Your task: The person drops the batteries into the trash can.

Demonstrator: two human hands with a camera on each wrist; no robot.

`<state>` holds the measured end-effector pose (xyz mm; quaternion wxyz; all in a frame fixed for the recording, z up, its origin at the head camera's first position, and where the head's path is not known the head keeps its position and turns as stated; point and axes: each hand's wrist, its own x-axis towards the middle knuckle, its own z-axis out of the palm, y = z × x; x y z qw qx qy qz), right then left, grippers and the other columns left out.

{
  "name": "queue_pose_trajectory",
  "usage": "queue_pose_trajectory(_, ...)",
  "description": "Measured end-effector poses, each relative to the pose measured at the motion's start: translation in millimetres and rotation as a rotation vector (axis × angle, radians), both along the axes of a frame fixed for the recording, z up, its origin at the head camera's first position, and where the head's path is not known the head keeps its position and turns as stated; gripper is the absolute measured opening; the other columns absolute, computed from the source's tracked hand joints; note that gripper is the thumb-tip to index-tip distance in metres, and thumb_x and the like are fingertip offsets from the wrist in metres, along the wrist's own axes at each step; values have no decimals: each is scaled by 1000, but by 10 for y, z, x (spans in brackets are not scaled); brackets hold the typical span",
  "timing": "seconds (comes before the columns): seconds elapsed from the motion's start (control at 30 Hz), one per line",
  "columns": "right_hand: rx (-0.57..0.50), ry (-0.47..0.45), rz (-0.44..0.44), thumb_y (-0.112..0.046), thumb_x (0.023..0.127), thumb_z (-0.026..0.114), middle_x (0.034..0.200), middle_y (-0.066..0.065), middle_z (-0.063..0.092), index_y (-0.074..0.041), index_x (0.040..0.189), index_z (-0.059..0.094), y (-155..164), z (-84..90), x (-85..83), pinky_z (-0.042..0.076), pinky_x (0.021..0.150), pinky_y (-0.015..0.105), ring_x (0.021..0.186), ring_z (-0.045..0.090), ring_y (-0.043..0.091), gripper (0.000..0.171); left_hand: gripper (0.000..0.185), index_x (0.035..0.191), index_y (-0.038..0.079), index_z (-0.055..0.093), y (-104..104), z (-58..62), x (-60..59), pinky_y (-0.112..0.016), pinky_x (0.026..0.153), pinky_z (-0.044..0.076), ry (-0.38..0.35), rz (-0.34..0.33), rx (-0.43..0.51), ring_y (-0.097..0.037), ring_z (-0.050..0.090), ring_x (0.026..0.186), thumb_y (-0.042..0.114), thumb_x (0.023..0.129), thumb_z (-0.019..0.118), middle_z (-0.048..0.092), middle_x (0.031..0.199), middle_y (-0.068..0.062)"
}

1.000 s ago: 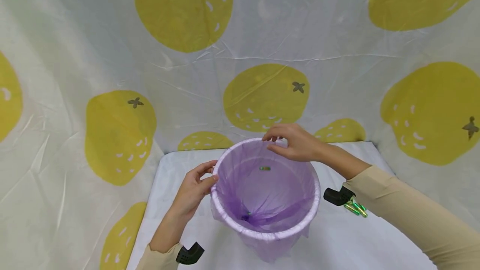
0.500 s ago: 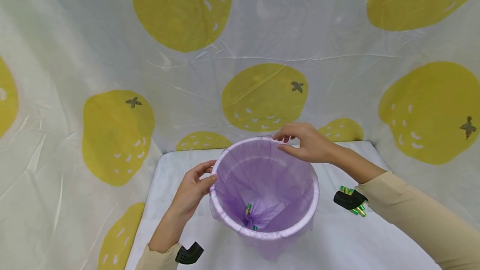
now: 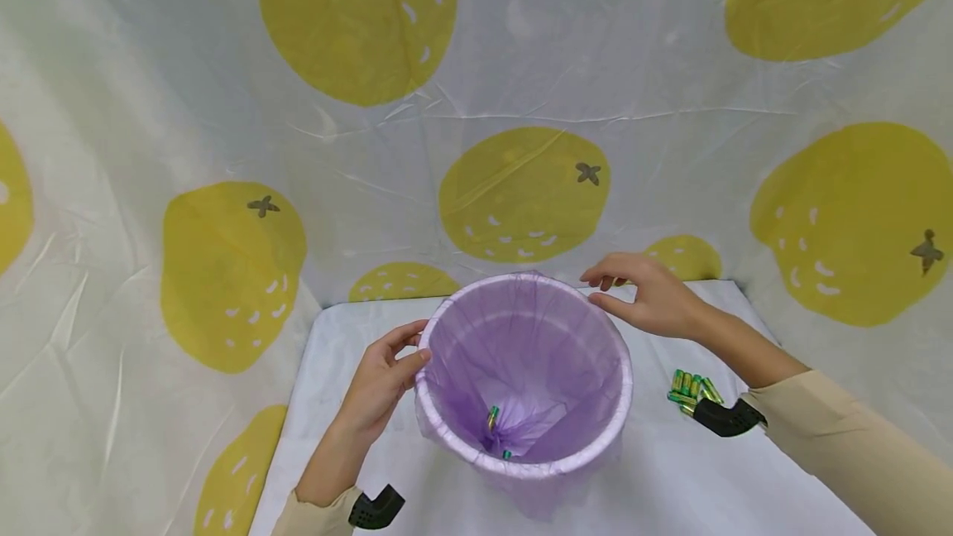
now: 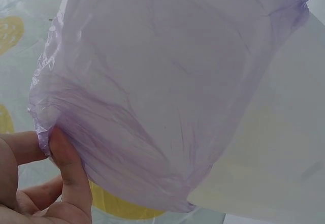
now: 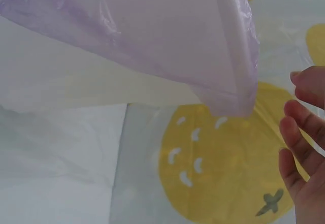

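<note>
Bin (image 3: 621, 404) lined with purple bag (image 3: 521, 354), batteries (image 3: 493, 418) at its bottom, left hand (image 3: 380, 383) pinching bag at rim, right hand (image 3: 651, 300) released beside it, more batteries (image 3: 688, 385) on table (image 3: 670, 478).

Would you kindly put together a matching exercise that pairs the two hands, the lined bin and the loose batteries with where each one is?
Things:
1. left hand
2. right hand
3. thin purple plastic liner bag
4. small pile of green and gold batteries

Places or states:
A. lying on the white table to the right of the bin
B. pinching the bag at the bin's left rim
C. open, beside the bin's far right rim, touching nothing
D. folded over the rim of the round bin, two batteries at its bottom

Pairs: 1-B, 2-C, 3-D, 4-A
</note>
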<state>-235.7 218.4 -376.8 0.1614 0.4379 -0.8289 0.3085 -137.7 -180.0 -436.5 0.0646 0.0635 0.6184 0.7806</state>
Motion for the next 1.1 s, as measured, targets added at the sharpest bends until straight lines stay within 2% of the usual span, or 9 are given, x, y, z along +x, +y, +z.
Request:
queue_pose_trajectory(0.27,-37,8,-50,1,81,81,97,-10,70,-12,111,76,197,-172,69,55,70,28,82,65,9,34,50,144,-11,48,-7,20,11,-26,71,57,3,0,-2,-15,64,84,-4,97,65,46,117,-16)
queue_pose_trajectory(0.43,-59,-6,-100,3,80,82,96,-11,70,-13,108,75,326,-281,138,54,72,23,81,64,7,34,51,145,-9,48,13,28,12,-25,71,57,-3,-11,11,-15,64,85,-3,97,65,45,118,-14)
queue_pose_trajectory(0.7,-49,-21,-199,2,80,82,97,-9,71,-11,108,76,541,-473,232,54,73,21,80,64,6,32,51,144,-11,48,20,-2,19,-24,70,57,1,1,31,-14,63,85,-5,97,65,46,118,-14)
queue_pose_trajectory(0.93,-50,-39,-287,3,81,82,97,-9,70,-10,107,76,787,-698,294,51,74,14,80,62,3,30,51,144,-12,48,22,-33,14,-24,70,57,4,-1,33,-14,64,84,-5,97,65,46,118,-14)
queue_pose_trajectory(1.1,-40,-48,-349,0,82,82,96,-7,70,-9,107,76,940,-899,319,51,72,14,80,61,3,27,51,144,-12,48,15,-27,8,-24,70,57,7,0,35,-15,64,85,-5,97,65,46,119,-15)
